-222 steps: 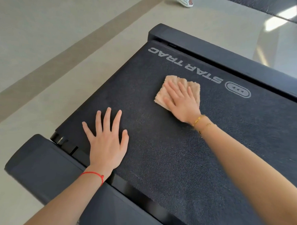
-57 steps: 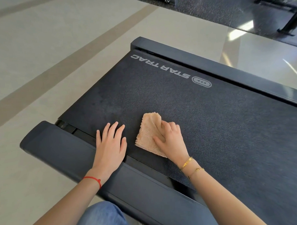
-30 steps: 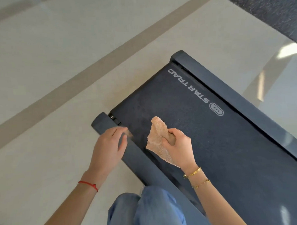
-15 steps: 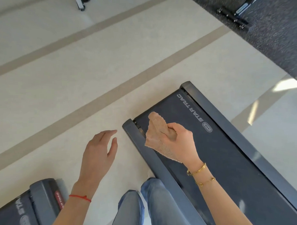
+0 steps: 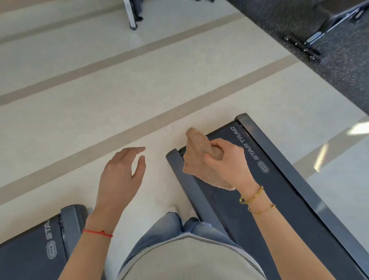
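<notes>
My right hand grips a crumpled tan cloth, held in the air above the rear end of a black treadmill marked STAR TRAC. The cloth hangs down from my fist over the treadmill's left side rail. My left hand hovers over the pale floor to the left of the treadmill, fingers loosely extended and holding nothing. I stand between two machines, with my jeans and shirt low in the view.
A second STAR TRAC treadmill ends at the lower left. Pale floor with tan stripes stretches ahead. Dark speckled flooring with gym equipment lies at the upper right, and a machine base stands at the top.
I have risen from wiping the belt. The cloth left the treadmill surface, now gripped in my right fist. My left hand came off the rail and hangs free.
</notes>
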{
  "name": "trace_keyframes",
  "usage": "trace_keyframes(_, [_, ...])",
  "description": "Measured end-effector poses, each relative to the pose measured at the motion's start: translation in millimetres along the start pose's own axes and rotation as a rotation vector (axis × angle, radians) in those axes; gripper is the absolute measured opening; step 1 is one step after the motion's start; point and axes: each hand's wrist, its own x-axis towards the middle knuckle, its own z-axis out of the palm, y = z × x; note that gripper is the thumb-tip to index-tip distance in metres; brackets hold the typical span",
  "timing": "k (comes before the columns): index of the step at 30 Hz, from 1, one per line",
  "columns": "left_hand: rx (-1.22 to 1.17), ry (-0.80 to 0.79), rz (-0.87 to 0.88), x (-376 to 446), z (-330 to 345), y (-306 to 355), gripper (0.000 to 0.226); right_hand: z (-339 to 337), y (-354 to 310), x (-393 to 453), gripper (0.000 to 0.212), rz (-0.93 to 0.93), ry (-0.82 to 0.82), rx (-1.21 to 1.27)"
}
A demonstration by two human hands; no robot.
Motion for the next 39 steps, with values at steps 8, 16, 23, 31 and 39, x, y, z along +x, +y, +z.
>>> trace_keyframes(8, [-0.001, 0.031, -0.058, -19.3, -32.6, -22.7, 0.028, 27.5, -24.1, -6.6, 0.018, -0.076, -0.037, 0.018])
trace_keyframes(16, [0.02, 0.156, -0.204, -45.2, -49.1, -38.2, 0.027, 46.9, -42.4, 5.2, 0.02, -0.163, -0.172, 0.016])
trace_keyframes(23, [-0.011, 0.246, -0.356, -72.0, -62.7, -49.9, 0.028, 73.4, -57.9, 24.2, 0.022, -0.243, -0.32, 0.01])
trace_keyframes(31, [-0.02, 0.347, -0.507, -81.7, -84.5, -99.0, 0.029, 138.0, -102.0, 54.3, 0.02, -0.341, -0.458, -0.005])
trace_keyframes(39, [0.04, 0.457, -0.594, -46.9, -138.8, -205.2, 0.028, 258.2, -187.3, 103.8, 0.021, -0.432, -0.578, -0.008])
